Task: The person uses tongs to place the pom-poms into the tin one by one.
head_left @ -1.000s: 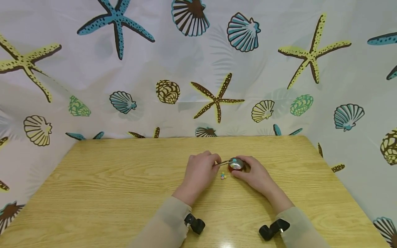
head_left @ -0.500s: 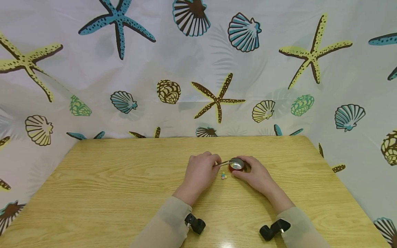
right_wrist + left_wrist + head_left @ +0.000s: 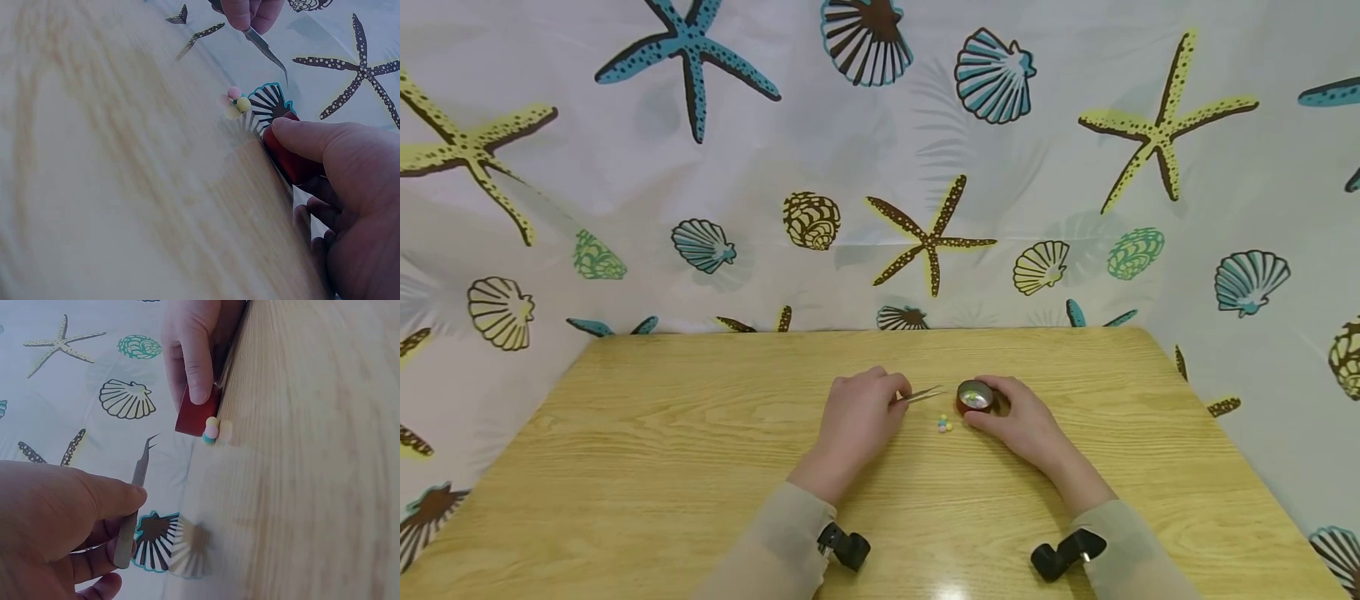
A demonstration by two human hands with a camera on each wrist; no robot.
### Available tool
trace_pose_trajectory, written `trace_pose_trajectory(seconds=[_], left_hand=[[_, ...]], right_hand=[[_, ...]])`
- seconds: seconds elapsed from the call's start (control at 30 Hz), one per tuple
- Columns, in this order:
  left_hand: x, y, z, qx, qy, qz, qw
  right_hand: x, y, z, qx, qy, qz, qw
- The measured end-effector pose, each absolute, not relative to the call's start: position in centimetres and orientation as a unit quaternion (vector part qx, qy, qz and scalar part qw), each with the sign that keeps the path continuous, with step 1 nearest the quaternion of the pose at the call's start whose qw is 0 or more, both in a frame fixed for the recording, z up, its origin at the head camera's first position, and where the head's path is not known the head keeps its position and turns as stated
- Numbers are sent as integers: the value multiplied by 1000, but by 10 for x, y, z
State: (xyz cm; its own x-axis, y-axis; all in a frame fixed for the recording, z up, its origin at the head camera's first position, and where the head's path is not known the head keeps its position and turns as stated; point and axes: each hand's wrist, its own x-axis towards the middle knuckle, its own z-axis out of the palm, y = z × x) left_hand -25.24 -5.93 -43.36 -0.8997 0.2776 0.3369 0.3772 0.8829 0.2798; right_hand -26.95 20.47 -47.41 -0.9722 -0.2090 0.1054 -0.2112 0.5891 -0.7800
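A small round red tin [image 3: 974, 397] with a shiny inside stands on the wooden table [image 3: 700, 467]; beads lie in it. My right hand [image 3: 1011, 418] grips the red tin [image 3: 289, 159] by its side, thumb on the near wall. My left hand [image 3: 857, 417] pinches metal tweezers [image 3: 922, 394] whose tips point toward the tin, a short way left of it. The tweezers [image 3: 137, 487] hold nothing at their tips. A few small pastel beads [image 3: 943, 424] lie on the table just in front of the tin, between the hands. The same beads [image 3: 211, 430] show in the left wrist view.
A curtain printed with starfish and shells [image 3: 925, 237] hangs behind and around the table. The table's right edge [image 3: 1217, 433] runs close to my right arm. Black camera mounts [image 3: 846, 546] sit on both wrists.
My left hand has drawn the tweezers back to the left, off the tin's rim. The right hand and the tin have stayed put.
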Motion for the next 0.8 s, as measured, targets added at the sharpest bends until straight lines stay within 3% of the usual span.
trace_pose_trajectory(seconds=[0.8], left_hand=[[-250, -64, -443, -182, -970, -141, 77]], right_hand=[[-270, 206, -474, 123, -894, 431, 5]])
